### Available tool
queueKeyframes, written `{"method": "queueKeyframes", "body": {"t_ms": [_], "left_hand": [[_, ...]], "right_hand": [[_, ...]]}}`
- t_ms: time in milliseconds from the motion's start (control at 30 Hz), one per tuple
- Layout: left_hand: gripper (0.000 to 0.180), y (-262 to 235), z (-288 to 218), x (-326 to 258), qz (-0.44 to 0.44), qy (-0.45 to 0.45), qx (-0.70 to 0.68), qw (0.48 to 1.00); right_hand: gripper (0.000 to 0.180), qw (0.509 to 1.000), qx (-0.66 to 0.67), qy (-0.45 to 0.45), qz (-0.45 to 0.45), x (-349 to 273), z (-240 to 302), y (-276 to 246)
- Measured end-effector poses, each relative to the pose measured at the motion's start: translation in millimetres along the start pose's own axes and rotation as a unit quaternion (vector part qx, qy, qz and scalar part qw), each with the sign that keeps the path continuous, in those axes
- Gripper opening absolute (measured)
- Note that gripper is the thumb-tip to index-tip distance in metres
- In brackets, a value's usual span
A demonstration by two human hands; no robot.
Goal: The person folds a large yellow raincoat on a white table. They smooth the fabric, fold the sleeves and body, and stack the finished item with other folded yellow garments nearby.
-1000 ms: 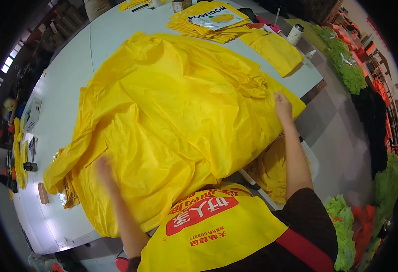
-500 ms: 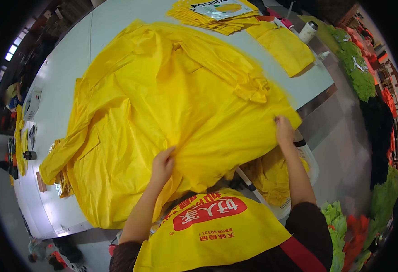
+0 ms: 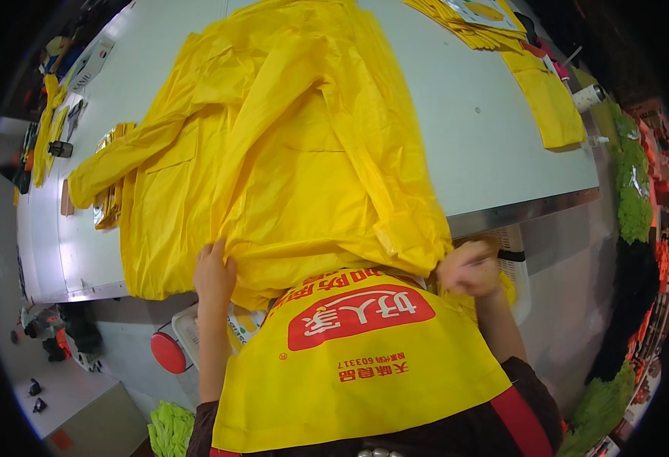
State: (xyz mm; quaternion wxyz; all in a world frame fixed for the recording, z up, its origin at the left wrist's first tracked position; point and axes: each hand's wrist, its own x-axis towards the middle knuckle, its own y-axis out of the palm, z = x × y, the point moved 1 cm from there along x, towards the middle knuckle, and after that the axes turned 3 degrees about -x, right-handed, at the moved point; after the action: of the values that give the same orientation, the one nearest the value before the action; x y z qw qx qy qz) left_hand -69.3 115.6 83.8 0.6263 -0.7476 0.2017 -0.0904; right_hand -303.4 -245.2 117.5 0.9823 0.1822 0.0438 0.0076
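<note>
A large yellow raincoat (image 3: 281, 175) lies spread over the white table, its hem hanging over the near edge against me. One sleeve stretches out to the left, and the other runs down the right part of the garment. My left hand (image 3: 215, 276) is closed on the hem, left of the middle. At the garment's lower right corner is my right hand (image 3: 469, 268), smeared by motion. Its fingers look curled in on the edge of the cloth there.
The white table (image 3: 494, 145) has a metal front edge. Folded yellow garments (image 3: 545, 99) and a stack of yellow packs (image 3: 464, 23) lie at far right, near a white bottle (image 3: 589, 97). Gold-yellow packs (image 3: 108, 183) lie left. Beneath is a red round stool (image 3: 168, 353).
The raincoat has been drawn toward me and straightened, its right side coming inward. Both hands have come closer to my body, the left also leftward. The view has shifted.
</note>
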Motion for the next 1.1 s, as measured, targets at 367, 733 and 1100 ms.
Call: {"method": "queueKeyframes", "body": {"t_ms": [367,733,1100], "left_hand": [[0.045,39,-141,62,0.325,0.21,-0.52,0.761],[0.032,-25,-123,89,0.453,0.193,-0.652,0.576],[0.019,-37,-111,73,0.434,0.075,-0.671,0.596]], "right_hand": [[0.024,0.891,-0.436,0.121,-0.027,74,-46,-26],[0.013,0.961,-0.109,-0.146,-0.209,109,-1,39],[0.012,0.956,-0.198,-0.067,-0.205,118,-18,38]]}}
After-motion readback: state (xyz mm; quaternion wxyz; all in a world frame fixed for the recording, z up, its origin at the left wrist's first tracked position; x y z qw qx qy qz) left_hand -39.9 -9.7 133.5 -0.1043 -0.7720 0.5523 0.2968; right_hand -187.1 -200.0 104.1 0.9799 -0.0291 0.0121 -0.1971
